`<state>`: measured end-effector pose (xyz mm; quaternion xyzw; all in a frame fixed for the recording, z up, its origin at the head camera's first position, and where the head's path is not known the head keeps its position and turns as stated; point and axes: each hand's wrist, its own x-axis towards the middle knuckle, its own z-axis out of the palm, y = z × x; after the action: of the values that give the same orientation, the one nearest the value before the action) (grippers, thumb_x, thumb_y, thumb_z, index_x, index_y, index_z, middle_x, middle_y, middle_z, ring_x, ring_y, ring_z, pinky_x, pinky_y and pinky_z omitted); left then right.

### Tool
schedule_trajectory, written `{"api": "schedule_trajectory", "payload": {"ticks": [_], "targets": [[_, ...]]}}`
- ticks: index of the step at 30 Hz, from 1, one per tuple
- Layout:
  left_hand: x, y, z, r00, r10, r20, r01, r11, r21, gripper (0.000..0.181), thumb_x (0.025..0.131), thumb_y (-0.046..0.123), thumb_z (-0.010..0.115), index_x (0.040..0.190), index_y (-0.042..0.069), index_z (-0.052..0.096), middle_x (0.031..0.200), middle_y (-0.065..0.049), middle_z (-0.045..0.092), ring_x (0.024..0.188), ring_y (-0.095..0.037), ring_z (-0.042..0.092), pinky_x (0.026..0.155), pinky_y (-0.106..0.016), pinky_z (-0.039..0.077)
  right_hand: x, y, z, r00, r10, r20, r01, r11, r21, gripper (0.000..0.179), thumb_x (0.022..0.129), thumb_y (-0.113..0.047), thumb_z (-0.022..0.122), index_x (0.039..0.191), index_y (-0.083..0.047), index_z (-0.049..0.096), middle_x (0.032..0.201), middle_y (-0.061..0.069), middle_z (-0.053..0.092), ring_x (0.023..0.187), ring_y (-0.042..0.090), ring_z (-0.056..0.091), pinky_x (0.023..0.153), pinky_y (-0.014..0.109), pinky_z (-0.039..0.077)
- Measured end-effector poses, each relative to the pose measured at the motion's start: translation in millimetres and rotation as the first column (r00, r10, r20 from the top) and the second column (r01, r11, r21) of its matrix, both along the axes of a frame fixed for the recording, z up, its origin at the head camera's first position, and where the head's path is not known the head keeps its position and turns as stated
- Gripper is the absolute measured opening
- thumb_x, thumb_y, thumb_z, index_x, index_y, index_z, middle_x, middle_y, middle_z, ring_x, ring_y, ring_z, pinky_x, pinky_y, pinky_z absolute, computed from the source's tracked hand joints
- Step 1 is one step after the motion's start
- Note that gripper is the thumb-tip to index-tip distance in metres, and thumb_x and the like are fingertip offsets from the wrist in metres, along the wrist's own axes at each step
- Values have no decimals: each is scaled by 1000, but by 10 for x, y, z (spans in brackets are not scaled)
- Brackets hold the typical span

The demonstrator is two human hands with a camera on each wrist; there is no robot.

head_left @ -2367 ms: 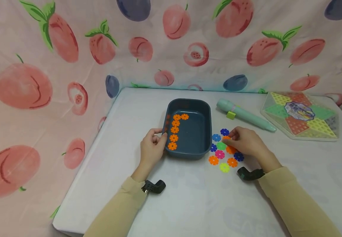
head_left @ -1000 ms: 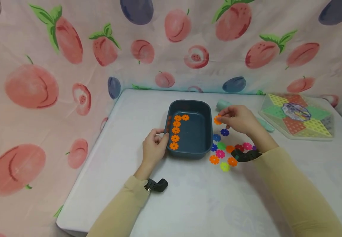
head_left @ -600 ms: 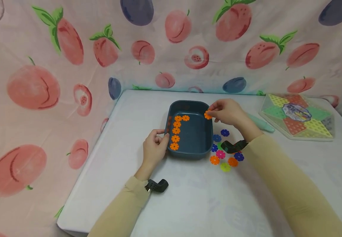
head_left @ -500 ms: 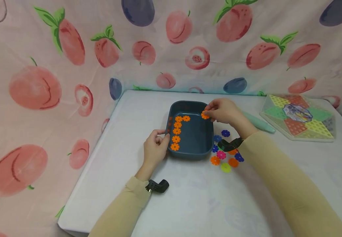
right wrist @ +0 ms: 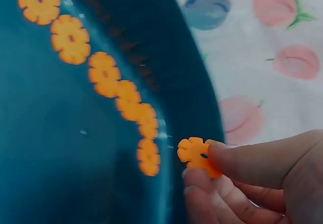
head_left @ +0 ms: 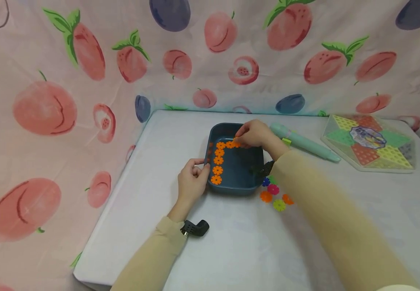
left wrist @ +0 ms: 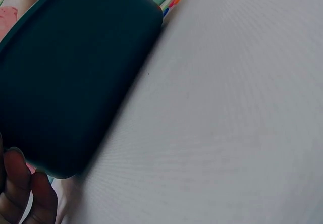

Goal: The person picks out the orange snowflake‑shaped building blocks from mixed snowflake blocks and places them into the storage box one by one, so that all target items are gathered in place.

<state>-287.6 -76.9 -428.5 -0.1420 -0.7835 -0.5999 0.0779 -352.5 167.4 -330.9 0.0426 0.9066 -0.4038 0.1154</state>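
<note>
A dark blue rectangular tray (head_left: pixel 235 189) stands on the white table. Along its left side lies a column of several orange plastic snowflake discs (head_left: pixel 218 160), turning right at the far end. My left hand (head_left: pixel 192 182) grips the tray's left wall, thumb at the rim; in the left wrist view its fingertips (left wrist: pixel 43 193) touch the tray's edge. Over the tray's far end, my right hand (head_left: pixel 256 134) pinches another orange snowflake disc (right wrist: pixel 193 151) between thumb and fingers. That disc is held above the tray floor, right of the row's end.
Loose snowflake discs (head_left: pixel 279 205) in several colours lie right of the tray, partly hidden by the right sleeve. Behind them are a pale green pen-shaped toy (head_left: pixel 304 143) and a clear hexagonal box (head_left: pixel 368 141). A fruit-print cloth (head_left: pixel 202 40) hangs behind the table.
My right hand has picked an orange disc from the loose pile and carried it left, over the tray's far end. My left hand has stayed on the tray.
</note>
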Motion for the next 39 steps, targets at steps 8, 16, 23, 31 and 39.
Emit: {"api": "schedule_trajectory", "payload": {"ticks": [8,16,23,31,39], "targets": [[-1,14,5,1000,10,-8,-10,1000,-8,24,98,19,67,115,4,69,56,2,53,46,-14,48,46,-26,37,-81,-200,-188,999,7,39,-13,988,156,14,96,-17,71,97,-3,73,83,8,73,79,26,70,82,41,56],[24,44,-7,1000,4,0,-4,1000,-18,25,98,20,67,116,3,69,57,2,53,47,-15,48,47,-26,38,-70,-232,-331,995,-40,97,21,982,186,33,98,-22,68,67,-11,63,69,4,69,71,24,64,75,36,50],[26,43,3,1000,6,-3,-6,1000,-18,25,98,21,66,116,3,69,56,2,52,48,-16,47,47,-26,36,-55,-243,-383,994,-67,83,52,983,176,17,96,-22,73,87,-7,71,83,7,72,76,22,68,80,39,55],[17,20,-2,1000,4,-6,-4,1000,-16,26,99,21,66,117,3,69,57,1,52,48,-17,48,47,-26,36,-72,-267,-387,993,-84,87,65,978,200,19,95,-24,75,97,-6,71,94,9,72,79,21,70,82,39,55],[4,-2,-3,1000,14,3,-14,1000,-21,26,99,22,66,118,4,69,58,0,53,49,-17,48,47,-26,37,-77,-308,-382,995,-75,69,59,976,209,19,94,-24,77,95,-7,69,93,9,71,76,21,70,78,38,57]]}}
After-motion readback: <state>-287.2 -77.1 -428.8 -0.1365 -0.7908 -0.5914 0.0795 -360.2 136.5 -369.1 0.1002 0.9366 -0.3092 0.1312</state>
